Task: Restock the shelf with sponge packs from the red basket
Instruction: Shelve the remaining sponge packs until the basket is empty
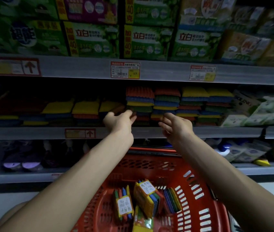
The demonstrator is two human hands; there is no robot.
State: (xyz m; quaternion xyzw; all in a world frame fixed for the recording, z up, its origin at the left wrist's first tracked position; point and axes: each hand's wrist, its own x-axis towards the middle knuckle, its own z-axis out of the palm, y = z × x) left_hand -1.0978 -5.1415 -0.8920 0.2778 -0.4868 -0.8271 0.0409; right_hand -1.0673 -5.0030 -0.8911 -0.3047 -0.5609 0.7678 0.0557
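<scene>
Two bare arms stretch out from the bottom of the view, over the red basket (205, 213) on the floor. The basket sits right below the shelf, likely so the packs are easy to reach. A few sponge packs (145, 193) stand on their edges inside it, with white labels showing. They have stripes of yellow, blue, green and red. So there is more to put up.

Both hands are up at the middle shelf (149, 132), in front of the stacks of sponges (140, 104). The left hand (119, 120) has loosely bent fingers and I see nothing in it. Its tips are close to one stack, maybe to push it straight. I cannot tell if they touch. The right hand (176, 126) is just beside it, fingers loose too, and holds nothing. The stacks lie flat, one pack on top of another, likely so they do not fall over.

The left part of that shelf is very dark, so I cannot see how full it is at the back. The green boxes (149, 42) on the shelf above are blurry. The price tag (125, 70) is too small to read. The near side of the basket is cut off, so more packs may hide there.
</scene>
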